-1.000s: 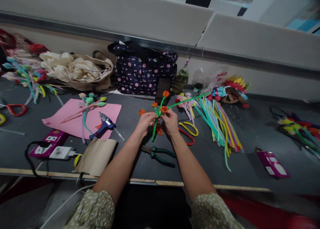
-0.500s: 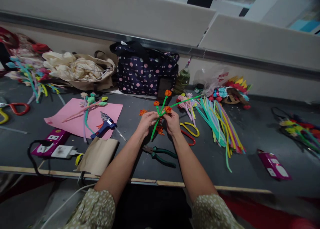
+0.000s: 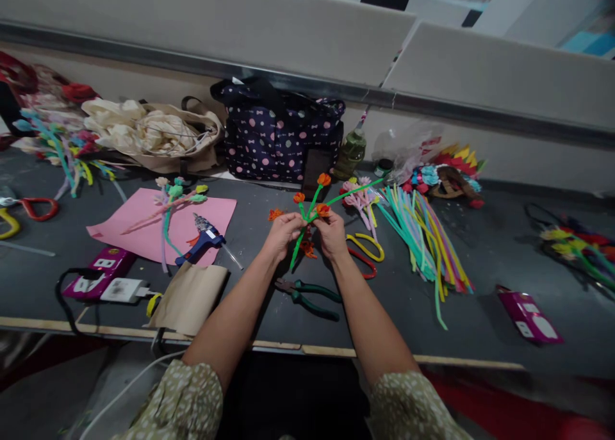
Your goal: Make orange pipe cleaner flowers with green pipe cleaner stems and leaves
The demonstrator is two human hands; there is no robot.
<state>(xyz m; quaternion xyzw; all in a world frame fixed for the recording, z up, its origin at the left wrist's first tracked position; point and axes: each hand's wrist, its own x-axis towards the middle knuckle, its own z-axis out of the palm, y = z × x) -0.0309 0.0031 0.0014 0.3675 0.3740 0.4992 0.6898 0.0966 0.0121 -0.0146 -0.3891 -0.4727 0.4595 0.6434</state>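
Near the middle of the table, my left hand [image 3: 284, 232] and my right hand [image 3: 331, 234] pinch a green-stemmed pipe-cleaner flower bunch [image 3: 313, 200] between them. Its orange blooms stand above my fingers, and one long green stem slants to the upper right. The lower stem end points down between my hands. More orange pieces [image 3: 308, 248] show just below and behind the stems. Under my hands lie green-handled pliers [image 3: 314, 291]. Scissors with red and yellow handles [image 3: 368, 247] rest right beside my right hand.
A pink sheet [image 3: 139, 216] with pastel flowers and a blue glue gun [image 3: 204, 238] lies left, by brown paper [image 3: 189, 299]. Right are loose colored pipe cleaners [image 3: 423, 235]. Behind stand a dark patterned bag [image 3: 283, 136], a phone [image 3: 317, 168] and a green bottle [image 3: 352, 152].
The long green stem's tip and the left upright bloom have shifted slightly left and down. Both hands keep nearly the same place and grip.
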